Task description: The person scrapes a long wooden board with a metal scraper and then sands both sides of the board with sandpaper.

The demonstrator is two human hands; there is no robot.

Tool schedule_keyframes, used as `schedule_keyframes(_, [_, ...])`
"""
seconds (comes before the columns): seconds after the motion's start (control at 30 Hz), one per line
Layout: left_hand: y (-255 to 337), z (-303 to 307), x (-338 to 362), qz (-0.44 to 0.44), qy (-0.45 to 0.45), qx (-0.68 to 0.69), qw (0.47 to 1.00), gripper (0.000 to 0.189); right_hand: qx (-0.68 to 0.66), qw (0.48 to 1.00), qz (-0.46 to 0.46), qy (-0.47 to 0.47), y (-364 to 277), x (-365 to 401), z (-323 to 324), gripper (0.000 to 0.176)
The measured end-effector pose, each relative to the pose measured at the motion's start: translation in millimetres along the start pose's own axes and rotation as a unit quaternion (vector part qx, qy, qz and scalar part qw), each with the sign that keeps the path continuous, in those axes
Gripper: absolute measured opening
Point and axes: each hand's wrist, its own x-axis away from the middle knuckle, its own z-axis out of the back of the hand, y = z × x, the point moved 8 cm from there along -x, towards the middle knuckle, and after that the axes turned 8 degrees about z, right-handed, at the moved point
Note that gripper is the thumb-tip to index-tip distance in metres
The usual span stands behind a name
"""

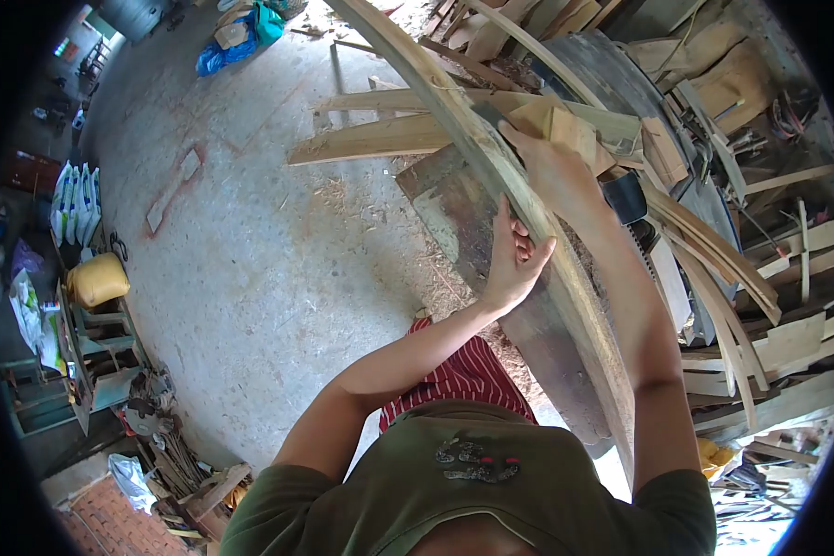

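Observation:
A long, slightly curved wooden plank (500, 171) runs diagonally from the top of the view down past my right side. My left hand (514, 264) grips its near edge at mid-length, fingers curled in and thumb against the wood. My right hand (551, 171) is on the plank's far side, further up, with its fingertips at a dark flat piece (488, 113) against the wood. Its palm side is hidden, so I cannot tell what it holds. Under the plank lies a wide, dark, stained board (468, 213). A wooden block (573, 134) sits just beyond my right hand.
Loose wooden boards (371, 139) stick out to the left beyond the plank. Curved strips (713, 269) and offcuts pile up on the right. A yellow jerrycan (97, 280) stands at the left. Blue and green bags (241, 42) lie on the concrete floor (250, 222) far ahead.

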Motion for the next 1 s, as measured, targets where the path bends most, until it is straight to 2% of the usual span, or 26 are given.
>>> schedule_keyframes(0.07, [0.2, -2.3, 0.8, 0.012, -0.006, -0.004, 1.0, 0.101, 0.015, 0.999, 0.024, 0.018, -0.8, -19.4, -5.9, 0.056])
schedule_keyframes(0.27, [1.1, -0.3, 1.3, -0.012, 0.006, 0.033, 0.999, 0.101, 0.021, 1.0, -0.004, -0.007, -1.6, 22.8, -2.6, 0.053])
schedule_keyframes(0.4, [-2.3, 1.3, 0.3, -0.009, 0.006, -0.004, 1.0, 0.102, 0.043, 0.998, -0.03, -0.028, -2.8, -0.4, -1.5, 0.058])
schedule_keyframes(0.47, [-0.3, -2.8, -1.3, -0.004, -0.004, -0.008, 1.0, 0.101, 0.054, 0.999, 0.0, 0.007, -5.8, -13.1, -1.3, 0.058])
schedule_keyframes(0.57, [0.4, -1.5, 0.8, 0.013, -0.002, 0.002, 1.0, 0.101, 0.048, 0.999, -0.007, 0.0, -6.4, 4.0, -0.1, 0.059])
schedule_keyframes(0.73, [3.7, -0.9, 1.5, -0.008, 0.008, 0.0, 1.0, 0.104, 0.034, 0.999, -0.019, -0.022, -1.1, 20.4, -4.7, 0.058])
schedule_keyframes(0.9, [4.6, -3.3, 0.9, 0.014, 0.002, -0.004, 1.0, 0.104, 0.066, 0.997, 0.008, 0.034, -11.2, -23.6, -2.1, 0.06])
schedule_keyframes(1.0, [6.7, -1.0, 1.8, 0.013, 0.003, -0.002, 1.0, 0.104, 0.048, 0.998, 0.016, 0.045, -7.9, -6.5, -3.5, 0.059])
